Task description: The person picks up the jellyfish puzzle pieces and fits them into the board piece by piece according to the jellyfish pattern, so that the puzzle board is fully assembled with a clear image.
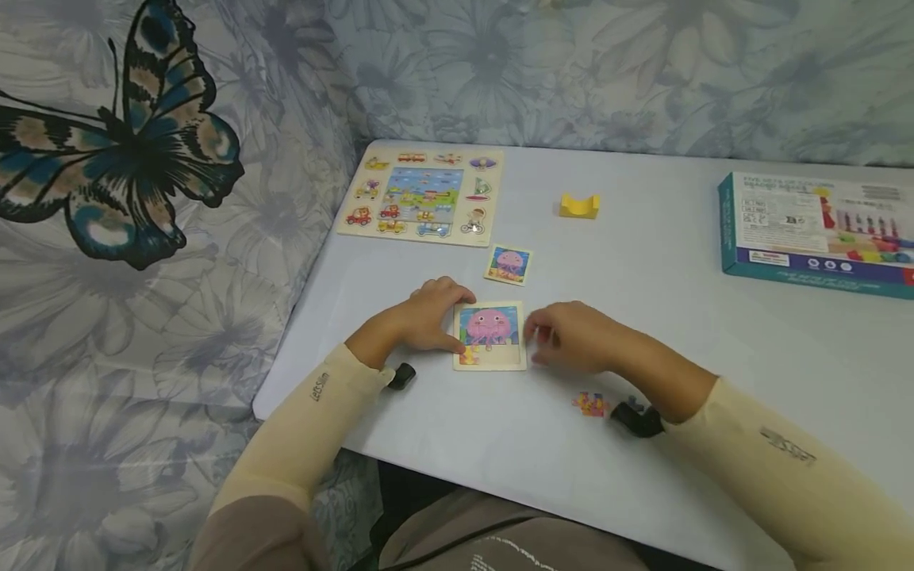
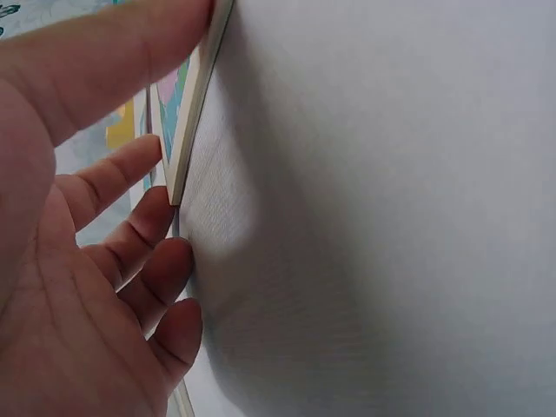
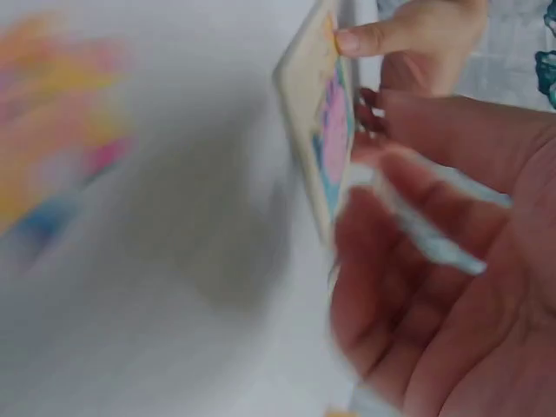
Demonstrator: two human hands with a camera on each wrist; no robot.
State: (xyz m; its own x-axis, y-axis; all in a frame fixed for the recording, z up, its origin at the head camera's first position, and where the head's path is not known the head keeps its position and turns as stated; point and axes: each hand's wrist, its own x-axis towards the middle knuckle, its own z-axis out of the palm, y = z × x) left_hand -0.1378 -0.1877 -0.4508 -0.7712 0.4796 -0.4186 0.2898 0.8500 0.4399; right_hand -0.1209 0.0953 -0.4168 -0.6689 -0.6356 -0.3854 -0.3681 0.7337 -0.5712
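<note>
A small square jigsaw puzzle board lies on the table, with a pink jellyfish picture in its upper part and a yellow-orange piece at its lower left. Bare wood shows across the rest of its bottom. My left hand holds the board's left side, thumb at the lower corner and index finger near the upper one. Beside the right edge, my right hand has loosely bent fingers; in the right wrist view no piece shows between them. Loose colourful jigsaw pieces lie nearer the body, below the right hand.
A small jellyfish picture card lies behind the board. Farther left is a large vehicle puzzle board. A yellow curved block stands at the back, and a boxed set lies at the right. The table's front edge runs near the body.
</note>
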